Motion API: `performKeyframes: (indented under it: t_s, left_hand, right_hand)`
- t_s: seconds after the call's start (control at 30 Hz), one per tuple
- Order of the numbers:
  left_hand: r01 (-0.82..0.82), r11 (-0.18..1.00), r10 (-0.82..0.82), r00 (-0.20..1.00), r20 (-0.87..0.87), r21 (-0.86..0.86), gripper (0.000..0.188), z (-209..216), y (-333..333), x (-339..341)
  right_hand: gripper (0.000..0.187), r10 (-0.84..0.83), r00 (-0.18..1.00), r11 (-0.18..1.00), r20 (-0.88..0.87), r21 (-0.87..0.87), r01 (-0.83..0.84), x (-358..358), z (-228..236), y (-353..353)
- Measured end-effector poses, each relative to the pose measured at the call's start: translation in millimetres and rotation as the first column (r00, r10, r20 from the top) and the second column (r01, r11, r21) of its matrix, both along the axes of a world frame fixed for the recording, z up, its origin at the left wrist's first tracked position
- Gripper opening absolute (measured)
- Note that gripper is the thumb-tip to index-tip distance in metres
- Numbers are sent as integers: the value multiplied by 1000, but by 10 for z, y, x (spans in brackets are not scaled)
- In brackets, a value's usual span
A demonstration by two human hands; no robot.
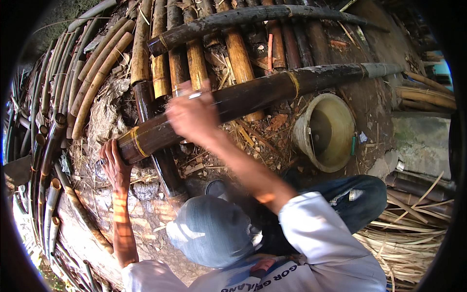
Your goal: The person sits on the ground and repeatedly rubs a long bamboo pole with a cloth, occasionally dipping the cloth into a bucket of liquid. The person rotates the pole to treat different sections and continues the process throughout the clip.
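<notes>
I see the left hand (116, 163) holding the nine-o'clock end of a thick, glossy dark-brown bamboo pole (258, 95) that stretches to two o'clock. The right hand (192, 113) is blurred against it, grip unclear. Its slick roundness could let it roll free.

Daylight falls unevenly: hard sun bleaches the pale, bare ground (141, 209) at lower left nearly white and throws bright patches on the white fabric sleeve (316, 224) and blue-grey cloth cap (209, 236), while the upper right lies in dull shade. Soft glare streaks the glossy dark-brown bamboo pole (253, 97). Motion blur smears the bare right hand (192, 112). Fisheye distortion curves the edges inside a black rim.
</notes>
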State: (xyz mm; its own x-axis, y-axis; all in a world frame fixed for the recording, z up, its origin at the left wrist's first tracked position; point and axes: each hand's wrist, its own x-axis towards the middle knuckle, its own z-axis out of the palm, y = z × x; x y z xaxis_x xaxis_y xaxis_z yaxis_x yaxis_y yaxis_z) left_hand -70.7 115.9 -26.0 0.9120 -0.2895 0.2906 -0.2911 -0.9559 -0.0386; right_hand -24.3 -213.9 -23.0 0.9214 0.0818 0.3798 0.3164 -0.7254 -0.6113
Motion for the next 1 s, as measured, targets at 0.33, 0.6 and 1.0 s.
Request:
performKeyframes:
  t_s: [0.33,0.6,1.0]
  left_hand:
    - [-49,999,48,912,407,-8,64,-336,-199,-340]
    - [-72,996,47,926,376,55,68,-406,-112,-472]
    - [5,1000,-5,963,271,2,95,-425,-200,-432]
  right_hand:
    - [26,-520,660,835,-542,-486,258,73,447,-1690]
    - [29,-402,885,898,-234,-287,332,-103,-98,-1629]
    - [43,-106,978,956,-181,-290,50,-87,-88,-910]
